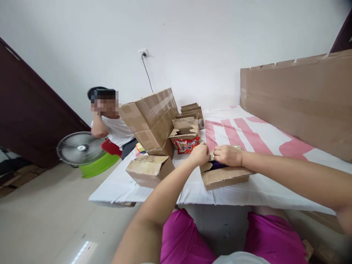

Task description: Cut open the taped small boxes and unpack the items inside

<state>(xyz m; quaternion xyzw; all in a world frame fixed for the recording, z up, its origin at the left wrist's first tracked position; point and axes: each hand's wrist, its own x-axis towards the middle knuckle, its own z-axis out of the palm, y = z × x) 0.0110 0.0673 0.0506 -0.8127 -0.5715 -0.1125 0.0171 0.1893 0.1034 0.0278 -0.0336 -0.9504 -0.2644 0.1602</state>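
An open cardboard box point(225, 178) stands near the front edge of the cloth-covered table, with something dark purple point(217, 165) showing inside it. My left hand point(200, 154) is closed over the box's far left corner. Close beside it, my right hand point(228, 156) is closed too, above the box's opening. A small pale crumpled piece shows between the two hands; what the fingers pinch is too hidden to name. Just beyond my left hand, a red printed food packet point(187, 145) leans against another open cardboard box point(183, 128).
A taped cardboard box point(150, 170) stands to the left, with stacked cartons point(151, 113) behind it. More open boxes point(192, 108) line up towards the wall. A large cardboard sheet point(297, 95) borders the right. Left of the table are a seated person point(117, 130) and a fan point(82, 147).
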